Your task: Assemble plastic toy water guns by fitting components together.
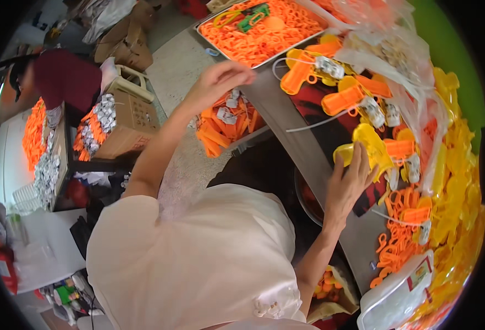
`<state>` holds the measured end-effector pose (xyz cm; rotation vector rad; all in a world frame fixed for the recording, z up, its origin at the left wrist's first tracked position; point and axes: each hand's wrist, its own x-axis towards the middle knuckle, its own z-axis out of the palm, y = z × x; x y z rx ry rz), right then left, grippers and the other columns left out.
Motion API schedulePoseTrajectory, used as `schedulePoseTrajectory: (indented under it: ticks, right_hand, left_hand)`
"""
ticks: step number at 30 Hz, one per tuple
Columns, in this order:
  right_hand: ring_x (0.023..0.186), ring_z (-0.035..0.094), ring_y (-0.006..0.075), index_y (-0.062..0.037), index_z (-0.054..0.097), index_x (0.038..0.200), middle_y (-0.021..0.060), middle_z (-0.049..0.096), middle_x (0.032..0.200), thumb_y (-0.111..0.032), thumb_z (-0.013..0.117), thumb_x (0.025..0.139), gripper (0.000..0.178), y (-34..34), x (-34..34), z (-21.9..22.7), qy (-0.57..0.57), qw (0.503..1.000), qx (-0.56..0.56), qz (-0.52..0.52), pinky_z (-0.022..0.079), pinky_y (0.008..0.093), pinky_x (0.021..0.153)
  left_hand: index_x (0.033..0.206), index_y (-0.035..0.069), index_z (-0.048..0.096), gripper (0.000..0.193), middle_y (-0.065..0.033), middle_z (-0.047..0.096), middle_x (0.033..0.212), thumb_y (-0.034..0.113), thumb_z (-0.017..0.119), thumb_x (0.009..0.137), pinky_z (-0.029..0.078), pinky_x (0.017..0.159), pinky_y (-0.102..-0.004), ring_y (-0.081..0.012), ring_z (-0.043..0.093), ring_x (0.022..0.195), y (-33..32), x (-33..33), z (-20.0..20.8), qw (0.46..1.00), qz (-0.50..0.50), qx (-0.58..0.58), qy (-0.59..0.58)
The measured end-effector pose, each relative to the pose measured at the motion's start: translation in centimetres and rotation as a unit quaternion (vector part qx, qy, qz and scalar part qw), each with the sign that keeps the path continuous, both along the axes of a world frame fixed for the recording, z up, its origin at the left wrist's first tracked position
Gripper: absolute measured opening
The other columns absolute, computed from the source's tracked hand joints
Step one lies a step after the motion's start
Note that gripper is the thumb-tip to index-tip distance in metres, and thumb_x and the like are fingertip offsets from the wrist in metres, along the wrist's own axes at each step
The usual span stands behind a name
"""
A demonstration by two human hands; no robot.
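Observation:
My left hand (pixel 226 80) is raised at the far side, above a bin of orange plastic parts (pixel 220 129) with small silvery pieces among them. Its fingers stretch to the right, and I see nothing in them. My right hand (pixel 352 179) is at a yellow plastic shell (pixel 371 146) on the bench, fingers and thumb around its near edge. Beyond it lie several toy-like assemblies, orange gun-shaped pieces (pixel 344 99) on yellow shells with silvery modules (pixel 371 110) and thin white cable ties attached.
A metal tray of orange rings (pixel 278 33) stands at the back. Loose orange parts (pixel 396 236) and a white plastic basket (pixel 396 291) are at the near right, beside a heap of yellow shells (pixel 454 192). Left, a person in dark red (pixel 66 80) is near a cardboard box (pixel 127 121).

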<state>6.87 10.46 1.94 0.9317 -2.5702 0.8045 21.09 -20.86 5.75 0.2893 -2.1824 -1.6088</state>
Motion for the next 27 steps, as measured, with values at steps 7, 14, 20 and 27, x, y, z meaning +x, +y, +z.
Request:
schedulePoseTrajectory:
  ticks: [7, 14, 20, 27]
  right_hand:
    - [0.118, 0.057, 0.0256, -0.0065, 0.064, 0.119, 0.0073, 0.065, 0.121, -0.01, 0.065, 0.091, 0.028, 0.5, 0.9, -2.5, 0.098, 0.995, -0.012, -0.033, 0.028, 0.0486, 0.114]
    - [0.114, 0.057, 0.0236, -0.008, 0.069, 0.11, 0.0054, 0.065, 0.116, -0.009, 0.066, 0.09, 0.02, 0.5, 0.8, -2.2, 0.11, 0.993, -0.001, -0.044, 0.028, 0.0464, 0.114]
    - [0.106, 0.061, 0.0258, -0.0037, 0.069, 0.106, 0.009, 0.068, 0.109, -0.003, 0.067, 0.088, 0.018, -0.1, 1.1, -1.0, 0.152, 0.986, -0.071, -0.025, 0.041, 0.0419, 0.101]
    - [0.103, 0.061, 0.0273, -0.0012, 0.067, 0.112, 0.0144, 0.064, 0.109, 0.004, 0.065, 0.087, 0.026, -5.5, 6.3, 2.2, -0.013, 0.967, -0.153, 0.202, 0.046, 0.0375, 0.093]
  left_hand:
    - [0.12, 0.005, 0.061, 0.05, -0.0146, 0.067, 0.111, 0.039, 0.073, 0.086, 0.051, 0.087, -0.0382, -0.0272, 0.066, 0.104, -2.6, 4.8, -14.9, 0.91, 0.248, -0.135, -0.305]
    - [0.135, 0.0, 0.048, 0.081, -0.02, 0.061, 0.124, 0.05, 0.075, 0.078, 0.043, 0.094, -0.0507, -0.0289, 0.059, 0.117, -5.7, 3.1, -19.7, 0.864, 0.22, -0.27, -0.363]
    - [0.135, -0.007, 0.048, 0.06, -0.0142, 0.064, 0.112, 0.029, 0.062, 0.088, 0.048, 0.091, -0.033, -0.0183, 0.062, 0.1, -3.2, 6.7, -10.2, 0.956, 0.188, 0.201, -0.099]
    - [0.137, -0.006, 0.045, 0.057, -0.0132, 0.061, 0.114, 0.022, 0.058, 0.089, 0.05, 0.092, -0.0332, -0.0189, 0.062, 0.097, 3.7, 5.7, -3.7, 0.891, -0.07, 0.448, 0.034]
